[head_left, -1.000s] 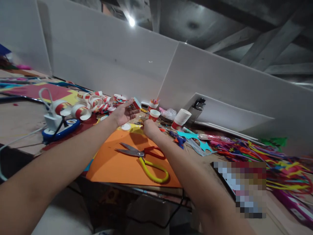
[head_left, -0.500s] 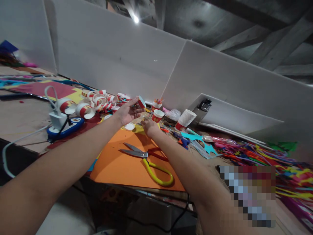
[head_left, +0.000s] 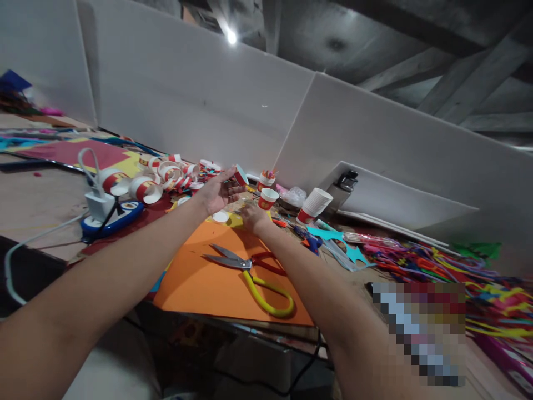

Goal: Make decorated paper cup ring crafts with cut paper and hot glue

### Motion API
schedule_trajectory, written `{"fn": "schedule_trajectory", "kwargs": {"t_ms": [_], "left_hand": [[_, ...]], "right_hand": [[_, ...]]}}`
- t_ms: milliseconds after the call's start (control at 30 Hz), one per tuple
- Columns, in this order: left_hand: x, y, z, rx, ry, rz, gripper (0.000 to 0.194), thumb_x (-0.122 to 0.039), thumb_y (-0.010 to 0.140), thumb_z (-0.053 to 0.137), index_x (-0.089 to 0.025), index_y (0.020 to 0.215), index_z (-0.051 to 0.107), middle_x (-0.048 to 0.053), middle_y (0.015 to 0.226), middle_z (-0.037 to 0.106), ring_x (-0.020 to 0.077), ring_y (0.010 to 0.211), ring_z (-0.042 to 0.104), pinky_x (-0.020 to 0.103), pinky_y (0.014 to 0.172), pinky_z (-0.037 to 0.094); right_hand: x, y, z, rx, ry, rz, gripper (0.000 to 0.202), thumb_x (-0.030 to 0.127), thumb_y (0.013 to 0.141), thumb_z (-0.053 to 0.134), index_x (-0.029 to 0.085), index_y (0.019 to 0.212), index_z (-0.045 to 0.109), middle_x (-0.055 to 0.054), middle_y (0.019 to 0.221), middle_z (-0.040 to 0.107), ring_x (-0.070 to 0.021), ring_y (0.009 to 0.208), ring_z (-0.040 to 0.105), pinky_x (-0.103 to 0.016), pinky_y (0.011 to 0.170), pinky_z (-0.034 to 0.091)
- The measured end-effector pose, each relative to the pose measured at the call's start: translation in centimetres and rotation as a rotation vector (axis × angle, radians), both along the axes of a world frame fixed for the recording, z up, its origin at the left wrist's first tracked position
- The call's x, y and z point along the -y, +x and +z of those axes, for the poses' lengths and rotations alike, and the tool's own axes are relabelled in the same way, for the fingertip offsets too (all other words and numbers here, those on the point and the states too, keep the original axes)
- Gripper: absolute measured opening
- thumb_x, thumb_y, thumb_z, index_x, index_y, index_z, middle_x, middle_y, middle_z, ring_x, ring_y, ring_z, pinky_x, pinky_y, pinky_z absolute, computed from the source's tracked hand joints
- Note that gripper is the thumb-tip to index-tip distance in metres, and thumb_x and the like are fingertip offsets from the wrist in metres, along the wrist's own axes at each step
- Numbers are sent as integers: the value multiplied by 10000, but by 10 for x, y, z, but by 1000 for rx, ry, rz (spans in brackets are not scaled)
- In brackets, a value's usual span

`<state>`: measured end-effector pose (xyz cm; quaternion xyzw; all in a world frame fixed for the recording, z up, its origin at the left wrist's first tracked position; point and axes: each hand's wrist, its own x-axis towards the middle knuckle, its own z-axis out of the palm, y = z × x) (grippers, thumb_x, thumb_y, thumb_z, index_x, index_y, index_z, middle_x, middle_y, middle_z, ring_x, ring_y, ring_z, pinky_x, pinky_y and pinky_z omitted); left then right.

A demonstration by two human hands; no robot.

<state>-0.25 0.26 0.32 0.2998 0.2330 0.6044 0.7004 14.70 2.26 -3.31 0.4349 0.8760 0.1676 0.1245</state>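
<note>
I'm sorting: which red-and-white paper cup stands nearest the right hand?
The lone red-and-white paper cup beyond the right hand; the cup behind holds colourful pieces; the cup stack stands farther right.

Head camera, one, worn: on my remote feed I look from behind and above the fingers, facing forward and down. Range: near; forearms span from the lower corners to the fingers at mid-frame. Tilt: the white panels' top edge, beyond the fingers, slopes down rightward. Above the fingers: ceiling beams.
</note>
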Motion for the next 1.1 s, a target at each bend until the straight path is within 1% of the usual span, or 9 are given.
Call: {"fn": "schedule_trajectory", "kwargs": {"t_ms": [100, 233, 367, 533, 633, 733, 833, 933, 1100], "left_hand": [[0, 0, 1, -5, -11, 7, 254, -372, 757, 750, -144, 804, 648, 54, 734, 702, 185, 658, 704, 230, 488, 462], [0, 1, 2, -7, -10, 7, 250, -371, 767, 741, -142, 821, 657, 63, 737, 704, 186, 660, 705, 230, 494, 467], [3, 1, 3, -5, -18, 8, 242, -362, 763, 746, -145, 819, 656, 67, 748, 708, 185, 663, 704, 232, 498, 468], [2, 1, 3, -6, -1, 2, 244, -370, 769, 739, -144, 793, 648, 53, 719, 697, 193, 670, 710, 239, 489, 471], [1, 0, 3, -2, -1, 1, 249, -371, 763, 745, -143, 793, 647, 51, 723, 697, 192, 670, 710, 237, 485, 468], [2, 0, 4, -1, -12, 10, 260, -375, 754, 755, -141, 795, 649, 54, 724, 698, 185, 653, 704, 235, 484, 466], [2, 0, 4, -1, -11, 14, 275, -386, 739, 767, -143, 795, 652, 60, 729, 702, 182, 649, 701, 234, 492, 468], [2, 1, 4, -3, 2, 3, 280, -390, 731, 773, -146, 794, 651, 61, 733, 703, 188, 661, 706, 232, 492, 468], [2, 2, 4, -1, -21, 8, 263, -382, 747, 761, -149, 793, 648, 60, 723, 701, 181, 639, 701, 234, 490, 472]], "right_hand": [[0, 5, 4, -38, -7, -47, 330, 123, 931, 424, 73, 1176, 640, -195, 1219, 648, -237, 1109, 628, -297, 899, 495], [2, 6, 7, -62, -44, -50, 305, 158, 942, 441, 120, 1145, 666, -150, 1206, 668, -211, 1091, 636, -257, 884, 486], [-2, 2, 4, -63, -52, -58, 292, 161, 928, 478, 90, 1140, 667, -179, 1204, 661, -238, 1134, 616, -292, 928, 477], [-6, -2, -3, -47, -73, -42, 363, 103, 837, 594, 91, 1196, 639, -184, 1241, 639, -243, 1201, 574, -321, 1010, 448], [-3, -2, -4, -53, -73, -42, 389, 91, 851, 565, 98, 1237, 611, -187, 1275, 617, -245, 1234, 546, -348, 1043, 430], [0, -1, -2, -67, -82, -62, 327, 97, 889, 525, 80, 1200, 622, -195, 1238, 628, -246, 1229, 543, -350, 1043, 430], [-1, 2, -1, -89, -102, -99, 268, 204, 944, 519, 103, 1171, 619, -161, 1196, 630, -229, 1128, 593, -366, 963, 490], [-6, 4, -2, -108, -125, -125, 350, 353, 932, 572, 158, 1222, 570, -99, 1223, 593, -213, 1044, 612, -421, 878, 534], [-19, -3, -5, -131, -124, -158, 354, 358, 929, 576, 172, 1230, 565, -95, 1235, 586, -212, 1050, 608, -421, 879, 533]]}}
